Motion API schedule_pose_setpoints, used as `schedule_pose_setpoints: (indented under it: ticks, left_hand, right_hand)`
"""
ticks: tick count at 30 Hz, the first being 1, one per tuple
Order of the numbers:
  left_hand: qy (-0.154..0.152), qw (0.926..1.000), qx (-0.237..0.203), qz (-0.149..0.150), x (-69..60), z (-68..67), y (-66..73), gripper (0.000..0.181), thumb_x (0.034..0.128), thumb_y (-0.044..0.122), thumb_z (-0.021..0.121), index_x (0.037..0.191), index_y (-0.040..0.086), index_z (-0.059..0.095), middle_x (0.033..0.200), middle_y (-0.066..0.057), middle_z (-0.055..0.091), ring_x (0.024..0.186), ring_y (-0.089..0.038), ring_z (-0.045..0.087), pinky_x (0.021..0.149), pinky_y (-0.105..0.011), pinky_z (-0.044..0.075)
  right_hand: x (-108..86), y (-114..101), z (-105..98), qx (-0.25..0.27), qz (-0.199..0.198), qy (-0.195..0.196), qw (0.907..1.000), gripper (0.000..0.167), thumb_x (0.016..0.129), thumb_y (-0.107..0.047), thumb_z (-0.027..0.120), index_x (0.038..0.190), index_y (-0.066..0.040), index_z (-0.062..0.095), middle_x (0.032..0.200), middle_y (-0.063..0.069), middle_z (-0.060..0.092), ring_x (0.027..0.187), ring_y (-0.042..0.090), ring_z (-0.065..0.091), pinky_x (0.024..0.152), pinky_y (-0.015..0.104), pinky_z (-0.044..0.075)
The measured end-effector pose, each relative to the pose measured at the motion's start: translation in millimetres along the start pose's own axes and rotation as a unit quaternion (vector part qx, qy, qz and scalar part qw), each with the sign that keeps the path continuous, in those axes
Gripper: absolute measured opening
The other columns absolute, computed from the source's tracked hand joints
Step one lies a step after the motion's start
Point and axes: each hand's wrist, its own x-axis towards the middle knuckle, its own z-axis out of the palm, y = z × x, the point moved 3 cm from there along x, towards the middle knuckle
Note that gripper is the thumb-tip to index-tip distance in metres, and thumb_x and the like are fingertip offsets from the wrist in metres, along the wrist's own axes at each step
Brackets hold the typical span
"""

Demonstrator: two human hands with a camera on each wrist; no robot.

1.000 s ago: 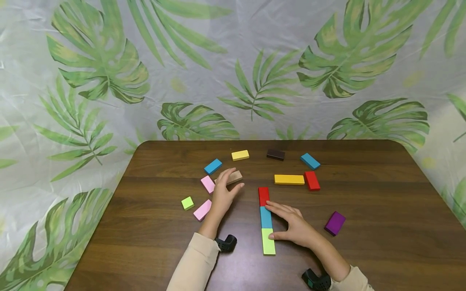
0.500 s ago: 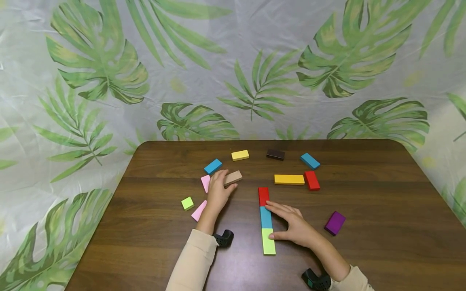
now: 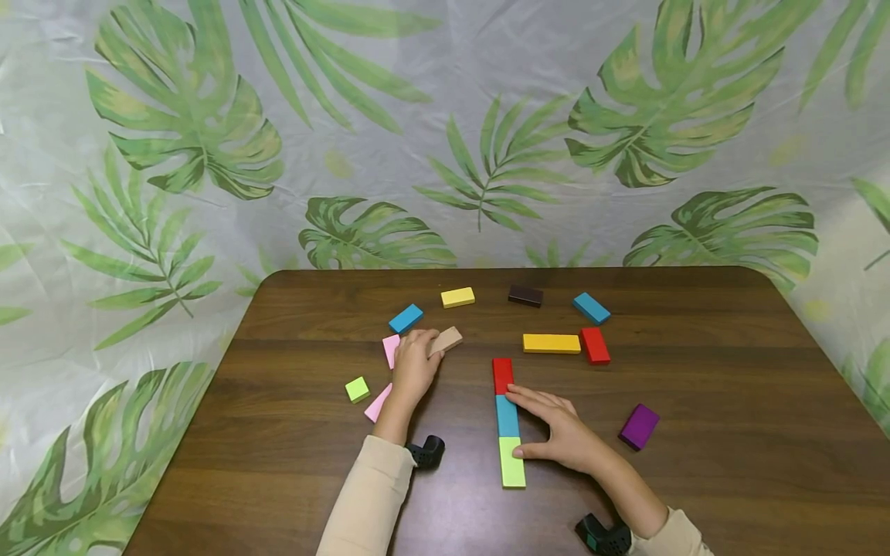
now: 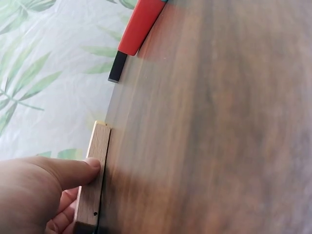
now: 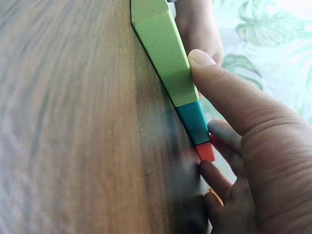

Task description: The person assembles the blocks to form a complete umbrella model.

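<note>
Block (image 4: 92,192) of bare tan wood: oblong, fine-grained, square-edged, one small dark dot near an end (a knot or a hole, I cannot tell). It lies on the dark wood-patterned table (image 3: 730,371), pinched between thumb and fingers of my left hand (image 3: 415,367), just beside a flat pink block (image 3: 389,350). My right hand (image 3: 559,436) is spread wide, fingers mostly straight; its thumb touches the green block (image 3: 512,467), coloured and oblong. The blue block (image 3: 507,417) and red block (image 3: 502,375) extend that straight row, end to end.
</note>
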Motion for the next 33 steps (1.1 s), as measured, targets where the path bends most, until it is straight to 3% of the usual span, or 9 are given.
schedule_pose_setpoints:
  ticks: [6, 14, 33]
  left_hand:
    - [-0.004, 0.9997, -0.022, 0.012, 0.4, -0.5, 0.6, 0.032, 0.0777, 0.011, 0.07, 0.109, 0.008, 0.063, 0.107, -0.009, 0.057, 0.099, -0.028, 0.048, 0.087, -0.039, 0.033]
    - [-0.005, 0.9976, -0.046, 0.051, 2.2, -2.3, 11.3, 0.031, 0.0797, 0.011, 0.068, 0.11, 0.01, 0.062, 0.11, -0.007, 0.056, 0.099, -0.028, 0.048, 0.087, -0.04, 0.033]
    - [-0.057, 0.9928, -0.044, 0.095, 8.9, 13.1, 27.6, 0.03, 0.083, 0.008, 0.064, 0.113, 0.009, 0.06, 0.113, -0.008, 0.053, 0.106, -0.028, 0.044, 0.091, -0.043, 0.031]
  right_hand:
    - [0.1, 0, 0, 0.0, 0.002, 0.0, 1.0, 0.077, 0.069, -0.048, 0.072, 0.134, -0.019, 0.044, 0.14, -0.006, 0.035, 0.125, 0.024, 0.031, 0.094, 0.053, 0.017]
    - [0.2, 1, 0, 0.001, -0.001, 0.001, 1.0, 0.077, 0.069, -0.047, 0.073, 0.134, -0.019, 0.044, 0.14, -0.005, 0.035, 0.125, 0.025, 0.032, 0.094, 0.052, 0.017]
    - [0.4, 3, 1, -0.007, -0.005, 0.003, 1.0, 0.077, 0.069, -0.049, 0.072, 0.135, -0.02, 0.044, 0.14, -0.007, 0.035, 0.125, 0.024, 0.032, 0.094, 0.053, 0.017]
